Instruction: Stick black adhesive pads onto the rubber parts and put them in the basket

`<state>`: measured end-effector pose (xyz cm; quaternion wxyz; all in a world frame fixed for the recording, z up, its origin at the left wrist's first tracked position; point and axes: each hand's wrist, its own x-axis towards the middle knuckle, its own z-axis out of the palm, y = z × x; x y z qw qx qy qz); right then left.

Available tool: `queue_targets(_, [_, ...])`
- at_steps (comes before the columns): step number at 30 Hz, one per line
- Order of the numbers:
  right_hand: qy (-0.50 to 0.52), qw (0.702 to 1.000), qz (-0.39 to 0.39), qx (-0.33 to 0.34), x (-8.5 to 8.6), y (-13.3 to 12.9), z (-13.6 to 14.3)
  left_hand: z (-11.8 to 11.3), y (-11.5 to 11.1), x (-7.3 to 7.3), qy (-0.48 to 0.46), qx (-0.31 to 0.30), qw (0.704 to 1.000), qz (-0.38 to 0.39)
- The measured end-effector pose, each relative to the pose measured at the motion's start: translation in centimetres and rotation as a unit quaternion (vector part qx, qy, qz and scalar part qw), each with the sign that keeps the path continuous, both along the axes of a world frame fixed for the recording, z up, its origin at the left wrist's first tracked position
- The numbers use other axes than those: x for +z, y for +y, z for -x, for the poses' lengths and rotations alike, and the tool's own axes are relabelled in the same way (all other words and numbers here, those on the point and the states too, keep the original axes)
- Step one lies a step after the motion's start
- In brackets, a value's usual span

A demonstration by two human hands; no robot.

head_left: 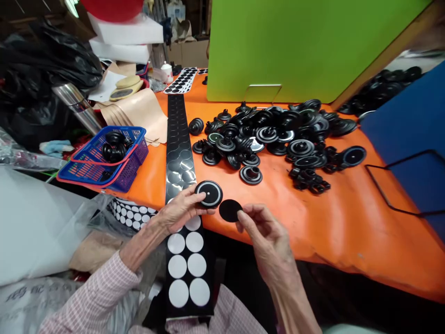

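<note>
**Disc off the part, pile waiting on the bench**

In our left hand [184, 208] we grip a round black part [213, 195], ringed face up, thumb over its rim. Our right hand [271, 239] pinches a thin black disc [229, 211] by its edge, just beside the part, above the bench's [333, 222] near edge.

We judge this piece unfinished: the disc is not on it. A long strip [179, 160] runs over the near edge, left of the bench's middle. Its lower end carries white circles [177, 266]; the section on the bench shows only round outlines, so we take that length as used and the circles as remaining. Black round parts [266, 134] lie heaped towards the far edge, and a few more [114, 148] sit in a basket [141, 131] near the left end. We cannot say which are finished.

Our fingers hide the part's underside, and we cannot tell whether disc and part touch. The green board [271, 46] covers some of the far edge; the blue board [417, 130] hides the right side.
</note>
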<state>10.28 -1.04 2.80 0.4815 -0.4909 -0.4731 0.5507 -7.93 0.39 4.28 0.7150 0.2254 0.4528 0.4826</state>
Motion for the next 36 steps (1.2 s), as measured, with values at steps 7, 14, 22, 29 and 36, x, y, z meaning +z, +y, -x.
queue_targets(7, [0.018, 0.999, 0.026, -0.044, -0.9, 0.1, 1.8, 0.1, -1.9, -0.6, 0.013, -0.012, 0.999, -0.046])
queue_targets(14, [-0.014, 0.998, -0.012, -0.067, -1.6, -0.3, 3.8, -0.1, -2.4, -0.6, 0.02, -0.025, 0.999, -0.025])
queue_targets(22, [0.012, 0.997, 0.009, -0.081, -2.1, -0.5, 4.3, -0.2, -2.5, -0.4, 0.021, -0.02, 1.0, -0.012])
queue_targets(29, [0.006, 0.996, 0.01, -0.089, -1.9, -0.5, 4.6, -0.3, -2.4, -0.1, 0.031, -0.016, 0.999, 0.001])
queue_targets(36, [-0.05, 0.993, -0.022, -0.107, -1.8, -0.6, 5.1, -0.1, -2.5, -0.5, 0.014, -0.014, 1.0, -0.007])
